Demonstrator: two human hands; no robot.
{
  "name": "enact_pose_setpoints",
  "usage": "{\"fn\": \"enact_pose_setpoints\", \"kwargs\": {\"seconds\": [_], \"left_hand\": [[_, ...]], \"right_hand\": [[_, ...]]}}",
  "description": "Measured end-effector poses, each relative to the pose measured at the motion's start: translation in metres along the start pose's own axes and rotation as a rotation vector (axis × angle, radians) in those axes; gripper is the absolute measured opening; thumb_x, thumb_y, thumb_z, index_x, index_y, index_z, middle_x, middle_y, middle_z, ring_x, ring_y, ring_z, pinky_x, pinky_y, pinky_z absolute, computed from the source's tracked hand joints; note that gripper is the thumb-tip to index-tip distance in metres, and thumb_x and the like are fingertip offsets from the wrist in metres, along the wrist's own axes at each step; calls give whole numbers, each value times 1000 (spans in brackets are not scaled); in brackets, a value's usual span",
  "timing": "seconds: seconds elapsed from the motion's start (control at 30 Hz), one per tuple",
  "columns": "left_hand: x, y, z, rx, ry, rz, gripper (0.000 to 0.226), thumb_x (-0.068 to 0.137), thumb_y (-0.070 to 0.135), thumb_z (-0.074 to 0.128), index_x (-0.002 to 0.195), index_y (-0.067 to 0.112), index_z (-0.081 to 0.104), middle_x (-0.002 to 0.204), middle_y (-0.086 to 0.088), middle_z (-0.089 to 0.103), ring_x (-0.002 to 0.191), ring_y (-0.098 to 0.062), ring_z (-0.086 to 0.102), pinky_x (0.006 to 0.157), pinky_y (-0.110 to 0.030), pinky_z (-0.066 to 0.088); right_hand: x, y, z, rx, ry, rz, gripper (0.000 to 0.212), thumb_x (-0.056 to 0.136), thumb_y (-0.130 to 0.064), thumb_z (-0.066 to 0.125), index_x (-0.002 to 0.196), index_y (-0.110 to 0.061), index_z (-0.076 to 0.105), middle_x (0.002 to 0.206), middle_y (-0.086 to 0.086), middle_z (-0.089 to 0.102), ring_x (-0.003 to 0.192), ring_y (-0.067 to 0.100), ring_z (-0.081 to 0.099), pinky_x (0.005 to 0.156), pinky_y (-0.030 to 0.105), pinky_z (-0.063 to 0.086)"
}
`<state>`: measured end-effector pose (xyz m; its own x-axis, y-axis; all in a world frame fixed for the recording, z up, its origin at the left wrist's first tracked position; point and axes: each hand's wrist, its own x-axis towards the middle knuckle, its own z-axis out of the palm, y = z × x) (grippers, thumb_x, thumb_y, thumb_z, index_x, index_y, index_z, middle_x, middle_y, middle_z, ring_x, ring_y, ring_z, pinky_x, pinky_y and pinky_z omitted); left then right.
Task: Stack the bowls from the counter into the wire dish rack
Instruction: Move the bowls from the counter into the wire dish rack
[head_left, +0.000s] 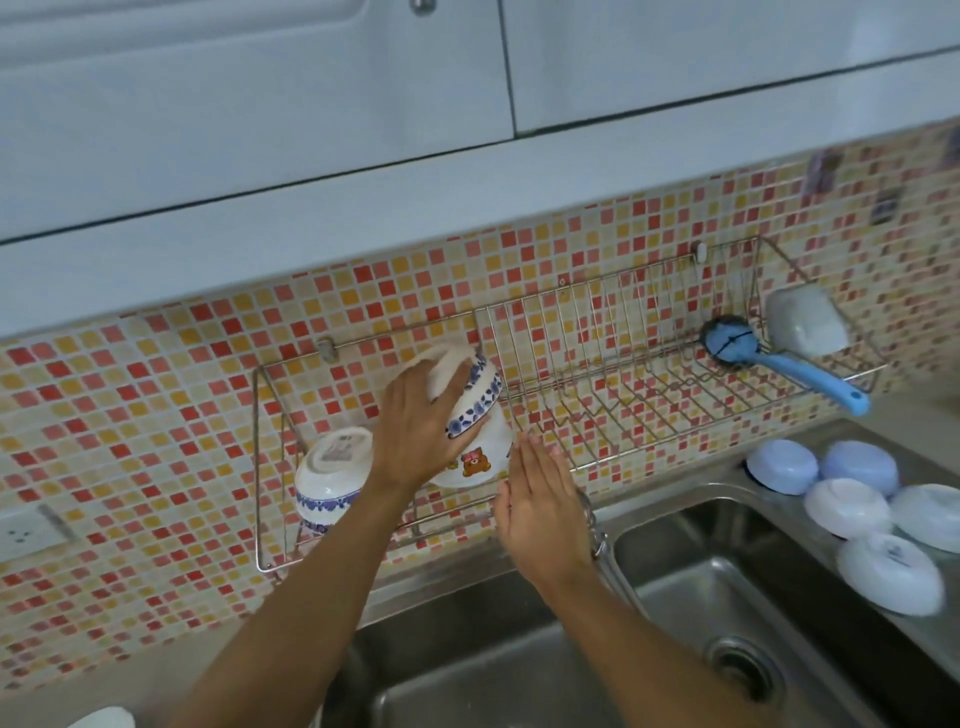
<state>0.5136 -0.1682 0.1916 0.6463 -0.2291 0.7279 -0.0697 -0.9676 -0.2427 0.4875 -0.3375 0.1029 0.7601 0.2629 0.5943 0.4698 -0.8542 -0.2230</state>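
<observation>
A wire dish rack (644, 358) hangs on the tiled wall above the sink. My left hand (415, 431) grips an upside-down white bowl with a blue floral rim (475, 387), tilted on top of a white bowl with a bear picture (480, 457) in the rack's left part. Another blue-rimmed bowl (332, 475) sits inverted further left in the rack. My right hand (540, 506) is flat with fingers together, just right of the bear bowl, holding nothing. Several inverted bowls, white and pale blue (852, 499), lie on the counter at the right.
A blue-handled brush (789, 364) and a white sponge-like block (808, 322) rest in the rack's right end. A steel double sink (670, 623) with a tap (597, 530) lies below. A wall socket (26, 527) is at the far left. Cabinets hang overhead.
</observation>
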Motion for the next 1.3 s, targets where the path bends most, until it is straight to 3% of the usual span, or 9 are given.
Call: {"fn": "enact_pose_setpoints", "kwargs": {"seconds": [0.13, 0.23, 0.33, 0.47, 0.6, 0.8, 0.93, 1.13, 1.3], "left_hand": [[-2, 2, 8, 19, -107, 52, 62, 87, 58, 50, 135, 19, 51, 123, -25, 56, 107, -42, 55, 86, -49, 49], [-5, 2, 12, 12, -149, 49, 64, 89, 63, 39, 135, 20, 52, 121, -24, 56, 105, -40, 55, 84, -48, 51], [-7, 4, 14, -1, -167, 6, 69, 86, 69, 37, 133, 21, 53, 123, -22, 53, 111, -35, 47, 87, -47, 50], [-9, 3, 14, -14, -234, -15, 75, 81, 74, 33, 136, 25, 50, 126, -21, 53, 114, -32, 44, 89, -45, 50], [-12, 2, 13, -34, -282, -11, 73, 84, 72, 31, 139, 27, 45, 127, -20, 52, 114, -35, 49, 91, -45, 49], [-13, 5, 8, -69, -312, 58, 67, 82, 63, 52, 136, 24, 50, 127, -19, 52, 116, -36, 49, 94, -47, 48], [-24, 9, 7, -92, -341, 113, 73, 75, 55, 69, 137, 24, 48, 131, -19, 51, 119, -38, 50, 97, -50, 48], [-26, 9, 0, -213, -372, 13, 83, 76, 60, 66, 144, 23, 38, 137, -11, 44, 127, -30, 42, 104, -44, 38], [-33, 5, 1, -353, -346, -173, 66, 85, 61, 50, 141, 30, 37, 146, -4, 40, 135, -24, 33, 112, -40, 26]], "right_hand": [[0, -2, -2, 8, -5, 12, 61, 100, -34, 17, 127, 0, 60, 132, 16, 60, 129, 27, 52, 117, 43, 26], [0, -2, -3, 12, -17, 17, 66, 101, -37, 11, 127, 0, 59, 133, 15, 60, 129, 26, 52, 118, 43, 23], [0, -1, -2, 5, -23, 21, 65, 101, -36, 13, 127, 0, 60, 133, 15, 60, 129, 26, 52, 115, 48, 26], [0, -1, 0, 2, -24, 31, 63, 101, -36, 15, 128, 0, 59, 133, 16, 59, 130, 27, 52, 119, 42, 22], [1, -3, -2, 0, -42, 37, 70, 101, -38, 7, 128, 1, 59, 133, 16, 59, 130, 27, 52, 114, 49, 26], [0, -3, -4, 17, -41, 40, 70, 101, -37, 7, 129, 1, 57, 135, 16, 58, 131, 27, 50, 119, 44, 21], [-1, -4, -5, 14, -32, 31, 60, 100, -34, 20, 128, 2, 59, 133, 18, 59, 129, 28, 52, 114, 41, 20], [-2, -4, -6, 2, -15, 17, 56, 97, -33, 28, 126, 3, 59, 131, 18, 60, 128, 28, 53, 115, 41, 20], [-2, -4, -7, 4, -6, 28, 61, 100, -33, 17, 126, 1, 60, 131, 17, 61, 128, 26, 53, 119, 43, 24]]}}
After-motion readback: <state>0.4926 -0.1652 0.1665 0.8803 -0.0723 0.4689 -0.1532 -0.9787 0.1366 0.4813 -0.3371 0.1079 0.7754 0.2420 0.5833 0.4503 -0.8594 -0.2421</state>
